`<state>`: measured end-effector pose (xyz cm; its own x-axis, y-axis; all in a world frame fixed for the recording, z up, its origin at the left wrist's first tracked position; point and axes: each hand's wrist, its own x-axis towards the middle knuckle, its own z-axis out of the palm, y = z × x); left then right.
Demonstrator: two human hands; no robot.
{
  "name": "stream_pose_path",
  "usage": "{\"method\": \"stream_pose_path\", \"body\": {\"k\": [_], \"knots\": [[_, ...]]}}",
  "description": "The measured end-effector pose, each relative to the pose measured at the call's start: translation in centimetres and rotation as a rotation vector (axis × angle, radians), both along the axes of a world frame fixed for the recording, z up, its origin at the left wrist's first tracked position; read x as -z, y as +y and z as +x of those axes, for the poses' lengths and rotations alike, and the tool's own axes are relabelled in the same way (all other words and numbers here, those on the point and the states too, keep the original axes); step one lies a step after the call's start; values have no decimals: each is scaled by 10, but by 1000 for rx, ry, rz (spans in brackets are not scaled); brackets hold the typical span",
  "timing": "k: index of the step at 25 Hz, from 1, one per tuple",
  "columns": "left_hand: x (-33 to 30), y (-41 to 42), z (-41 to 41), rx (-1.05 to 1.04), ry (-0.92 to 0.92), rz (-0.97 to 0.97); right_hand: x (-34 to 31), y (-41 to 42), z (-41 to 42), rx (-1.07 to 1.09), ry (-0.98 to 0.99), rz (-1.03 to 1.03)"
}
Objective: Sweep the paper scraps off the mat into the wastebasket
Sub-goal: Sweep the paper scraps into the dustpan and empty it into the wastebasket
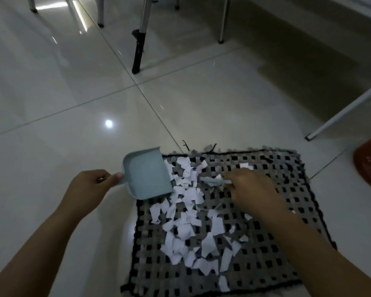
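A grey and black woven mat (276, 211) lies on the tiled floor. Several white paper scraps (189, 224) are spread over its left and middle part. My left hand (90, 185) grips the handle of a light blue dustpan (147, 173), whose open edge rests at the mat's left rim against the scraps. My right hand (251, 189) holds a small light blue brush (214, 181) over the mat, its head blurred and pointing toward the dustpan. A red wastebasket (369, 166) stands at the right edge of the view, partly cut off.
Glossy white floor tiles (73, 93) surround the mat. A black-tipped tripod leg (138, 52) and chair legs (222, 28) stand farther back. A white slanted bar (343, 112) touches the floor just beyond the mat's far right corner.
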<state>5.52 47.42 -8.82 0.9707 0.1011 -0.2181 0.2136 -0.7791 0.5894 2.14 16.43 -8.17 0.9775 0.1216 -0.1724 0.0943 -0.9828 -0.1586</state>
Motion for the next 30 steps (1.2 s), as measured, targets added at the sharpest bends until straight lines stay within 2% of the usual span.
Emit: {"method": "stream_pose_path", "body": {"k": [3,7,12,15,18,21,25,30], "knots": [[8,7,7,-5,-17,-42,-15,12,2,98,-59,63],[12,23,18,-64,-73,-53,-15,51,45,30,-172,64],[20,39,19,-39,14,30,12,84,63,-138,-35,35],[20,48,14,-44,63,36,13,73,36,-130,42,125],[18,53,11,-15,122,18,4,58,-3,-188,189,112],[12,53,5,74,153,57,-10,53,-15,-207,124,150],[4,57,-13,114,178,45,-14,72,10,-172,-19,125],[0,52,-29,109,202,50,3,93,8,-344,90,35]]}}
